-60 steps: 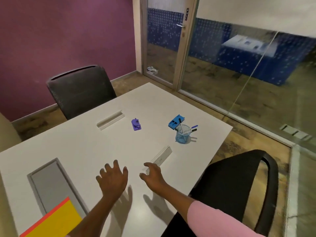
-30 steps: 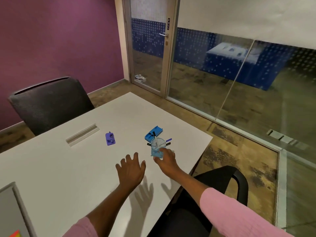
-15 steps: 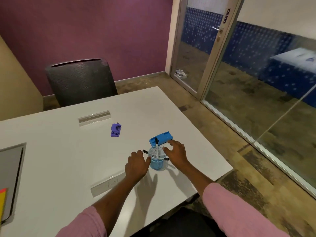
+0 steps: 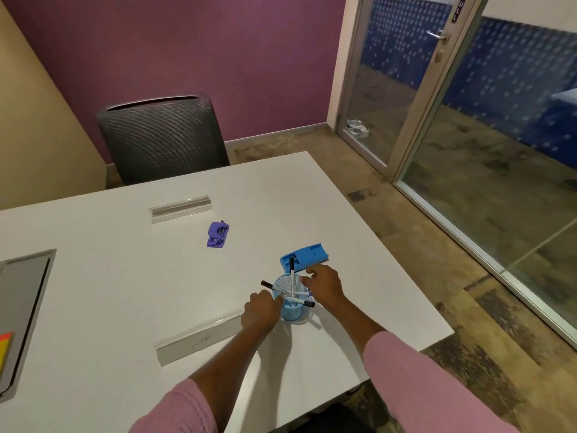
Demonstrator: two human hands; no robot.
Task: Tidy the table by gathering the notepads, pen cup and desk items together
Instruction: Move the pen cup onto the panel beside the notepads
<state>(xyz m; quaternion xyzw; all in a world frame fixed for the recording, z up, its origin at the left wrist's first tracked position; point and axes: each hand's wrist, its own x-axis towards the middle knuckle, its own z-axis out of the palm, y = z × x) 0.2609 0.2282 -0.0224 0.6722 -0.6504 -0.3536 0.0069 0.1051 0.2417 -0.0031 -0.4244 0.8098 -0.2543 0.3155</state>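
Observation:
A clear blue pen cup (image 4: 293, 311) with several pens stands on the white table (image 4: 125, 292) near its right edge. My left hand (image 4: 261, 310) curls round the cup's left side. My right hand (image 4: 323, 284) reaches over the cup's rim on the right, fingers bent toward the pens; whether it holds one I cannot tell. A blue box-shaped desk item (image 4: 305, 256) lies just behind the cup. A purple hole punch (image 4: 217, 234) lies further left. A yellow and orange notepad (image 4: 4, 351) peeks in at the left edge.
Two flat grey cable flaps (image 4: 181, 208) (image 4: 199, 342) sit in the tabletop, and a larger grey panel (image 4: 23, 295) lies at the left. A dark mesh chair (image 4: 162, 139) stands behind the table. The table's right edge drops to the floor beside a glass wall and door.
Both hands moved from the bare tabletop to the pen cup. My left hand closed round the cup's left side; the right hand came over its rim. The view swung left.

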